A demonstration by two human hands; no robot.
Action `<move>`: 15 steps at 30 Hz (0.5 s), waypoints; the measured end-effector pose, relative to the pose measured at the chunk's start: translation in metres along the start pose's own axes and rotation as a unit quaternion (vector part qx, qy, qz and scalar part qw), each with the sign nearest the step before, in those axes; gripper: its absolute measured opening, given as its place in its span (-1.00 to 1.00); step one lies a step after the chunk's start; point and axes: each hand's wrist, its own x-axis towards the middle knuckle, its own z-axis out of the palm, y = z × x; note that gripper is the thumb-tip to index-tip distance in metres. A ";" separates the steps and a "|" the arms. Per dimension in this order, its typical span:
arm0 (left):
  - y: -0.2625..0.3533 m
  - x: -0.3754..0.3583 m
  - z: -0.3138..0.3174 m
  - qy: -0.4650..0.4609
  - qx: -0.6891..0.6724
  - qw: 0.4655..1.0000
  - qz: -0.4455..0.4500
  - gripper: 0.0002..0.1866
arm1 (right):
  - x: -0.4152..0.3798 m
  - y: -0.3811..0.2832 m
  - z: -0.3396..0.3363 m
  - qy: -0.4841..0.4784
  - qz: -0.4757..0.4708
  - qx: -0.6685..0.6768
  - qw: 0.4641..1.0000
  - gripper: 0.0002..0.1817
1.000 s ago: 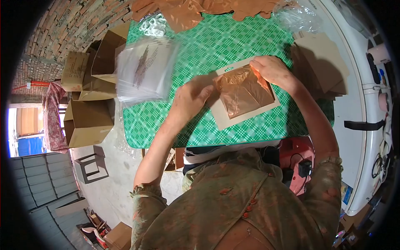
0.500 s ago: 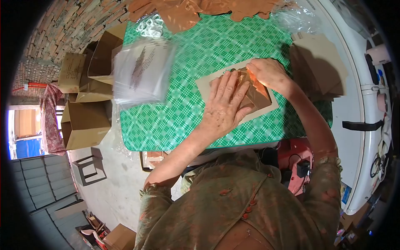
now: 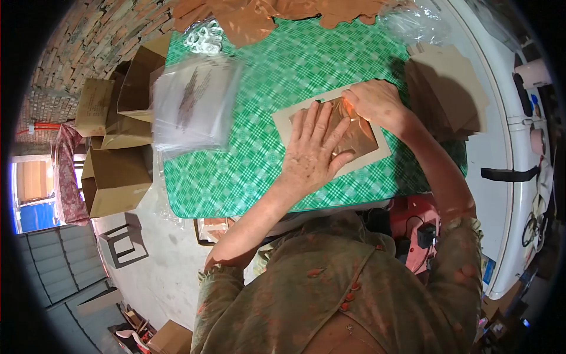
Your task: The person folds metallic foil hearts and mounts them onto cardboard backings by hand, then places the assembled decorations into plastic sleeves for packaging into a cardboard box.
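Note:
A shiny copper-coloured foil sheet (image 3: 360,137) lies on a grey-beige cardboard sheet (image 3: 377,154) on the table. My left hand (image 3: 312,144) rests flat over the foil's left part, fingers spread. At the upper right corner is my right hand (image 3: 375,101), its fingers bent and closed at the foil's edge; the fingertips are partly hidden. To the left sits a stack of clear plastic sleeves (image 3: 197,109) with dark print. More cardboard sheets (image 3: 442,88) are piled at the table's right side.
A green checked cloth (image 3: 253,177) covers the table. Along its far edge are copper-coloured foil pieces (image 3: 247,26), white cord loops (image 3: 204,38) and crumpled clear plastic (image 3: 415,23). Open cardboard boxes (image 3: 118,177) stand left; a small dark stool (image 3: 124,245) is on the floor.
The foil's right part, creased and raised earlier, now lies flatter and shows more of its surface. My right hand has shifted slightly at the corner; my left stays pressed down.

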 end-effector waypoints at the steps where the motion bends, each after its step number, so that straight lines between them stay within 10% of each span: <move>1: 0.000 0.000 0.000 0.000 0.002 1.000 0.000 -0.26 | -0.001 -0.001 -0.004 -0.005 0.002 -0.005 1.000 -0.46; 6: 0.000 0.000 0.000 -0.001 0.005 1.000 0.000 -0.27 | -0.001 -0.003 -0.002 0.012 0.009 -0.063 0.998 -0.60; 9: 0.001 0.000 -0.001 0.000 0.006 1.000 0.001 -0.27 | -0.008 -0.009 0.017 0.214 0.002 -0.073 0.974 -0.79; 15: -0.002 -0.001 0.005 -0.009 0.012 1.000 0.002 -0.22 | -0.030 -0.037 0.050 0.258 -0.175 0.059 0.948 -0.46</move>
